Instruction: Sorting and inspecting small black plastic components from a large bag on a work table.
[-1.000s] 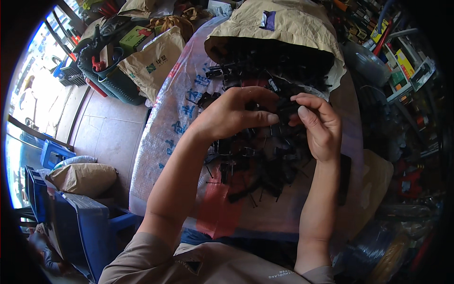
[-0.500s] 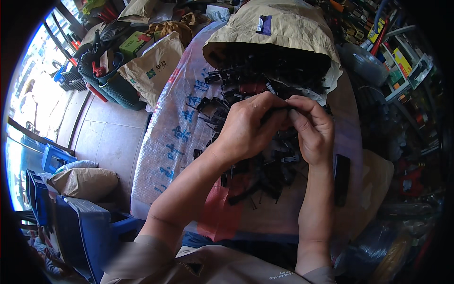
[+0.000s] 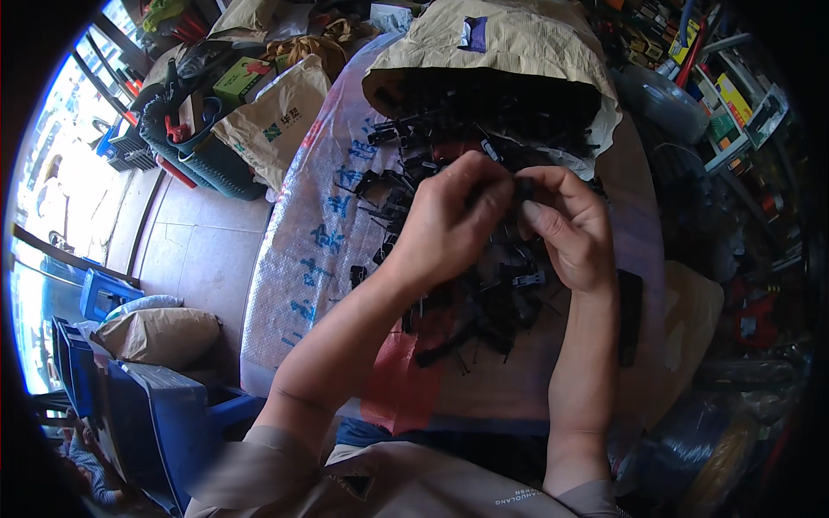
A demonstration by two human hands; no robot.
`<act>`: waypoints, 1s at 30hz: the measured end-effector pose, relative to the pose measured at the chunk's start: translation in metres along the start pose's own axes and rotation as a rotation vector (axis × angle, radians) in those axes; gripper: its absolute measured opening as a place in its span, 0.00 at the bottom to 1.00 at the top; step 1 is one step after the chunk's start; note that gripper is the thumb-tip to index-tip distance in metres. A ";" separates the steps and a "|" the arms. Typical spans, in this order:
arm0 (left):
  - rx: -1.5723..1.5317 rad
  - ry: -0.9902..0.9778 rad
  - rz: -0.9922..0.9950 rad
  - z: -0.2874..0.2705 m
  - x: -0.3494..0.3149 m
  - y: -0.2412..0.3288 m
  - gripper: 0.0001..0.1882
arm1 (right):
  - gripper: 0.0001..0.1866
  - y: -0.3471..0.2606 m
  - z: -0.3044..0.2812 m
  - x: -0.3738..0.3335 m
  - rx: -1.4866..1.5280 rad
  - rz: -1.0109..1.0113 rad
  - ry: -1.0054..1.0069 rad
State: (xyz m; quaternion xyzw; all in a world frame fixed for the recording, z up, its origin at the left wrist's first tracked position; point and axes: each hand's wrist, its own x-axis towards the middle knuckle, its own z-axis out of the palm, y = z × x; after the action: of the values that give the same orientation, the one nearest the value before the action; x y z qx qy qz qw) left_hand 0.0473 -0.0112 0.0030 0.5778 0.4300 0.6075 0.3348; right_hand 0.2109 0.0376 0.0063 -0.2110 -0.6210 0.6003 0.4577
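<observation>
Both my hands are raised over a heap of small black plastic parts (image 3: 492, 315), several with thin stems. My right hand (image 3: 572, 229) is closed, its thumb and forefinger pinching a small black plastic part (image 3: 523, 190). Close beside it on the left, my left hand (image 3: 453, 220) has its fingers curled together. Whatever those fingers hold, if anything, is hidden behind them. Beyond my hands, a large brown paper sack (image 3: 509, 43) lies with its dark mouth toward me, and more black parts spill from it.
A woven plastic sheet (image 3: 285, 293) with blue handwriting covers the work surface, with a red patch (image 3: 401, 380) near me. A dark flat phone-like object (image 3: 630, 319) lies right of my forearm. Blue plastic stools (image 3: 164, 414) stand at left; crowded shelves (image 3: 734, 112) rise at right.
My hands have come slightly apart, with the left drawn a little to the left. The small black part now shows between my right fingertips.
</observation>
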 end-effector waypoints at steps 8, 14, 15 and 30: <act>0.064 -0.292 -0.228 -0.028 0.009 0.007 0.21 | 0.07 -0.003 0.001 0.001 -0.273 0.014 0.019; 0.220 -0.321 -0.029 -0.026 0.007 0.011 0.22 | 0.06 -0.007 -0.002 -0.002 -0.229 0.029 -0.054; 0.216 -0.359 -0.026 -0.028 0.006 0.015 0.22 | 0.06 -0.006 -0.004 -0.002 -0.237 0.019 -0.058; 0.330 -0.282 0.007 -0.022 0.004 0.008 0.18 | 0.06 -0.003 0.004 -0.005 -0.190 0.094 -0.102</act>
State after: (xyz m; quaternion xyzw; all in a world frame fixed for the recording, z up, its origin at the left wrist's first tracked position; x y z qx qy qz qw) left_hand 0.0260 -0.0134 0.0126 0.7056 0.4707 0.4430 0.2904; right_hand 0.2111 0.0311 0.0081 -0.2517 -0.6869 0.5695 0.3748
